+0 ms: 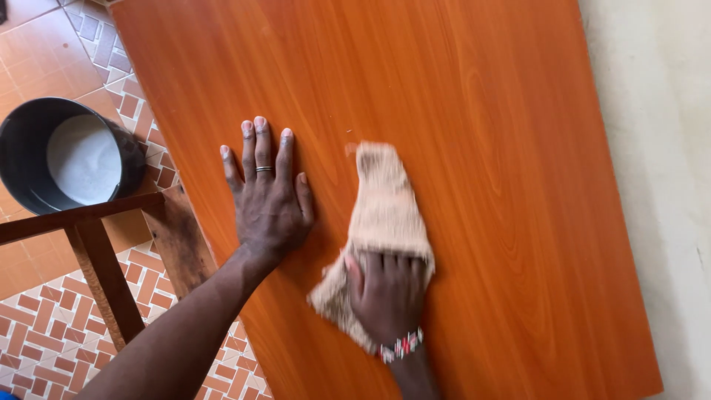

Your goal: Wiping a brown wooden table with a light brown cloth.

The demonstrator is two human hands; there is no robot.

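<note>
Left forearm nearest, reaching up from the lower edge. Beyond it, orange wood-grain worktop (503,148), filling most of the view. Patterned tile floor (44,333) to the left, with a dark bucket (22,133) of pale contents and a brown wooden frame (96,252) beside the worktop's edge. Beige cloth (384,200) lying on the worktop near its middle, rumpled, stretching away. Left hand (268,198) flat, fingers spread, empty, just beside the cloth. Right hand (389,292) pressed down on the cloth's near end, fingers curled over it. Silver ring (264,170); beaded bracelet (401,346). Seemingly mid-wipe; another stroke would call for even downward pressure and steady bracing.
</note>
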